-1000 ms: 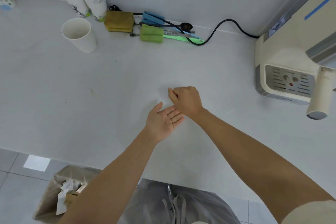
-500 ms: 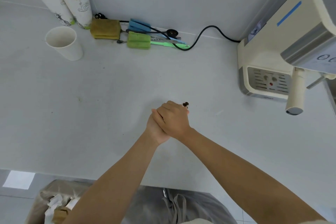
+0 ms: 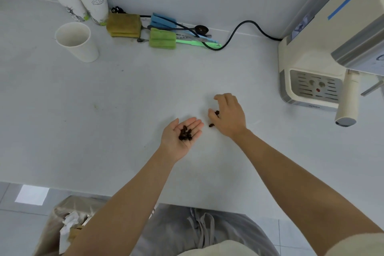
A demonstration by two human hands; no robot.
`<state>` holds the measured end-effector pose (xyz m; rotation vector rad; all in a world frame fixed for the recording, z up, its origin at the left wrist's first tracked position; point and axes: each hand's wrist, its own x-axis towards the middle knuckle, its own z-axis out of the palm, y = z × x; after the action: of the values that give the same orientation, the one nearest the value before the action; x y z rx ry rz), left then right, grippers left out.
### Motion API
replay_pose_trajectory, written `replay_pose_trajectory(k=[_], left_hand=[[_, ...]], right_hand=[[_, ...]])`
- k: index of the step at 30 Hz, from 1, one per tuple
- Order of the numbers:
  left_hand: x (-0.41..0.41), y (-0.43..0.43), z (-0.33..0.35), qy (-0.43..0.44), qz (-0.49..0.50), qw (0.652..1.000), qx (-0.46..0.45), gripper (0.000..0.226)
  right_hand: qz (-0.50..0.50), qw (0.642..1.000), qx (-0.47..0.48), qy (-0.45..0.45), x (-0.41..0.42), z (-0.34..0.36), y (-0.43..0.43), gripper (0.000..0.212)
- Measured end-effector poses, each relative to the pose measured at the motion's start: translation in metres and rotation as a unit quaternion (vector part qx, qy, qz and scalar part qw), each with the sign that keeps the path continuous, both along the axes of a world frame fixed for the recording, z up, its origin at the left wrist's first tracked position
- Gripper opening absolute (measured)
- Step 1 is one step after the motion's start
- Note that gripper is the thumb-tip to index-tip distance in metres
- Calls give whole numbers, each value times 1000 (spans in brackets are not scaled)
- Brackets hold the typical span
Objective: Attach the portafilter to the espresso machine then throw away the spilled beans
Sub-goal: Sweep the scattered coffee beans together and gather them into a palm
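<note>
My left hand (image 3: 180, 137) lies palm up on the white counter (image 3: 104, 131) with several dark coffee beans (image 3: 185, 133) cupped in it. Just to its right my right hand (image 3: 228, 114) hovers palm down with curled fingers over a few loose beans (image 3: 212, 125) on the counter; whether the fingers pinch a bean is hidden. The cream espresso machine (image 3: 324, 52) stands at the right edge. The portafilter handle (image 3: 347, 102) juts out from under its head, above the drip tray grille (image 3: 315, 87).
Three paper cups (image 3: 76, 41) stand at the back left, beside sponges (image 3: 124, 25) and brushes (image 3: 187, 41) along the wall. A black power cord (image 3: 245, 27) runs to the machine. A lined waste bin (image 3: 68, 226) with crumpled paper sits on the floor, lower left.
My hands were pressed together half a second ago and have parted. The left palm now shows beans, and the right hand has moved right over more beans.
</note>
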<state>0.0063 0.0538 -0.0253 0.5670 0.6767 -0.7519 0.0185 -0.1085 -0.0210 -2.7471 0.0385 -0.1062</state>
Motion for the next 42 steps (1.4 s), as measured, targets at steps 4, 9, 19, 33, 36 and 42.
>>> replay_pose_trajectory(k=[4, 9, 19, 33, 36, 42], left_hand=[[-3, 12, -4, 4, 5, 1000, 11, 51], [-6, 21, -4, 2, 7, 1000, 13, 50], [-6, 21, 0, -6, -13, 1000, 22, 50], [-10, 14, 0, 4, -20, 1000, 21, 51], [-9, 13, -1, 5, -16, 1000, 20, 51], [-8, 9, -5, 13, -15, 999, 27, 52]], right_hand=[[11, 992, -92, 81, -5, -26, -1, 56], [30, 991, -134, 10, -7, -32, 12, 42], [92, 969, -218, -76, 8, -27, 8, 37], [29, 977, -168, -132, 8, -37, 8, 53], [13, 978, -167, -128, 8, -34, 7, 54], [5, 982, -79, -174, 11, -12, 12, 63]])
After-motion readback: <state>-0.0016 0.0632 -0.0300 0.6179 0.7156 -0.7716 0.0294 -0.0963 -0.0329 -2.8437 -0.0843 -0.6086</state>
